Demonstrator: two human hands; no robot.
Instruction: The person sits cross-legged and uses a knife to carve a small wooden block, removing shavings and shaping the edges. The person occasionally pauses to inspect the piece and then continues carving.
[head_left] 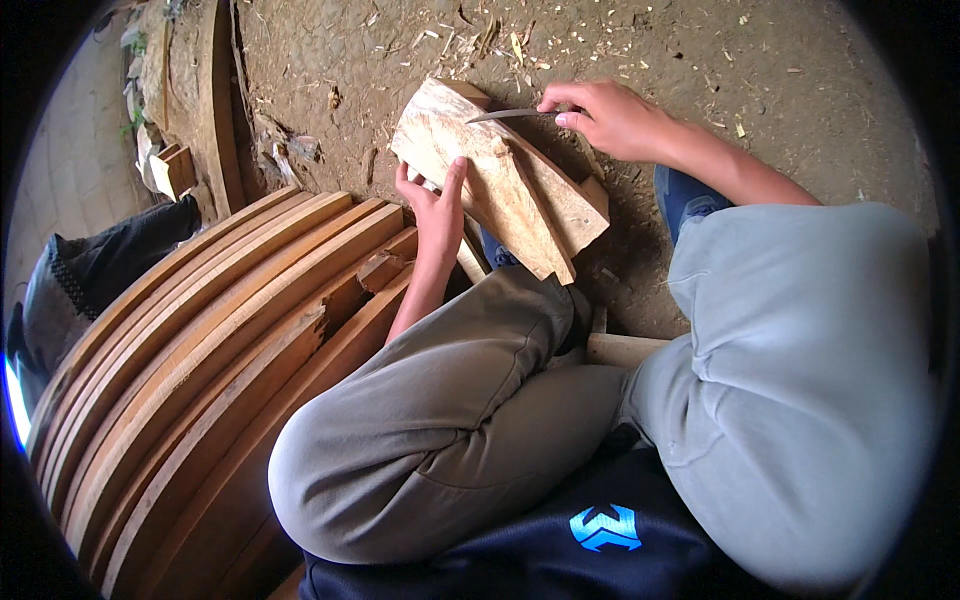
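My left hand (438, 198) grips the left edge of a pale, rough-hewn wood block (500, 180), thumb on its upper face and the other fingers partly hidden behind it. The block lies tilted in front of my knees, with its near end close to my left knee. My right hand (605, 112) is closed round the end of a thin, curved metal blade (508, 114); any handle is hidden by the fingers. The blade's pointed tip is over the block's far part; whether it touches the wood I cannot tell.
Long boards (230, 290) lie stacked at the left, beside my left leg. A dark bag (120, 250) rests beyond them. Wood chips (515, 48) litter the dirt floor (680, 70). A wooden bar (625, 350) shows between my legs, and a small block (172, 170) stands far left.
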